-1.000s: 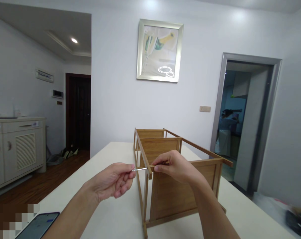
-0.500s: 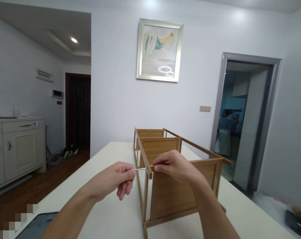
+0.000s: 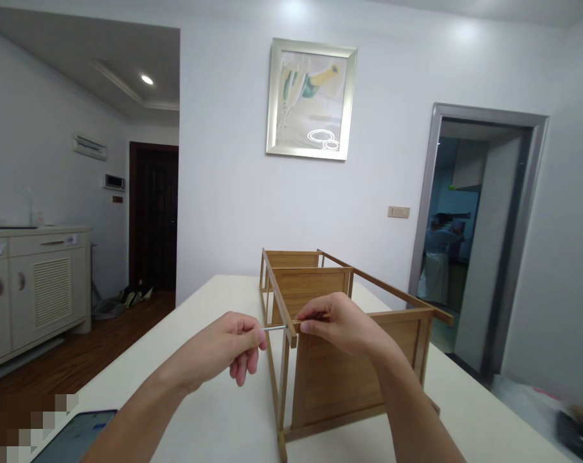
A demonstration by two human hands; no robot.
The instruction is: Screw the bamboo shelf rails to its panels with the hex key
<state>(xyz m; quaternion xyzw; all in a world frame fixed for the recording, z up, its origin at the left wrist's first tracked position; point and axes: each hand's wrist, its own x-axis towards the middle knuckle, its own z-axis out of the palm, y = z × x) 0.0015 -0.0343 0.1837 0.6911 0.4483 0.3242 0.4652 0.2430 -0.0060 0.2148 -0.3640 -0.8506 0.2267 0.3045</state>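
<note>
A wooden shelf rack (image 3: 342, 379) lies on its side on a white table (image 3: 209, 424), its panels standing upright between long rails. My left hand (image 3: 240, 347) pinches a thin silver metal rod (image 3: 276, 328) between thumb and forefinger. The rod's far end meets the outer side of the near left rail (image 3: 285, 312); whether it is a hex key or a bolt I cannot tell. On the inner side of that joint, my right hand (image 3: 339, 321) has its fingers closed on the top edge of the nearest panel, which they partly hide.
A phone or tablet (image 3: 79, 437) lies at the table's near left corner. Beyond the table stand a white cabinet (image 3: 50, 289) on the left and a doorway (image 3: 433, 193) on the right, with a person (image 3: 438, 251) inside. A framed picture (image 3: 311, 96) hangs on the wall.
The view has shifted very slightly. Both hands keep the same places on the rod and the rack, with no clear movement of either.
</note>
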